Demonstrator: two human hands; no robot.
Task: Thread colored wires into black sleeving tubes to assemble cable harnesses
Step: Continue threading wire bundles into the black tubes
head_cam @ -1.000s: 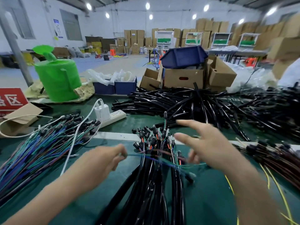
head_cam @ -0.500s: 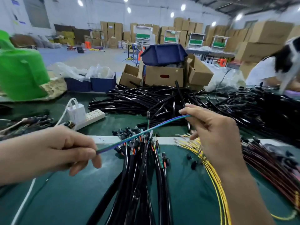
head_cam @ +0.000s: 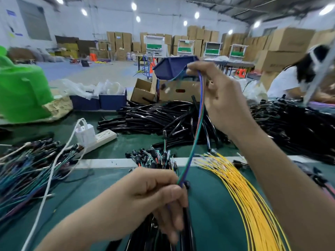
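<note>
A thin bundle of blue, green and red wires point(head_cam: 196, 134) stretches between my two hands above the green table point(head_cam: 208, 214). My right hand point(head_cam: 221, 98) is raised high and pinches the bundle's upper end, whose tips droop to the left. My left hand point(head_cam: 155, 198) is low near the table and closed around the lower end of the same wires. A heap of black sleeving tubes point(head_cam: 163, 118) lies behind. Finished black harnesses point(head_cam: 154, 240) lie under my left hand, partly hidden by it.
Yellow wires point(head_cam: 250, 200) fan out on the right. More colored wires point(head_cam: 27, 173) pile up at left, crossed by a white cable from a power strip point(head_cam: 101, 138). A green roll point(head_cam: 21, 95), cardboard boxes point(head_cam: 177, 91) and a person point(head_cam: 297, 80) are at the back.
My right hand has risen well above the table, pulling the wire bundle from a shallow slant to nearly upright. My left hand moved right toward the centre, still gripping the lower end.
</note>
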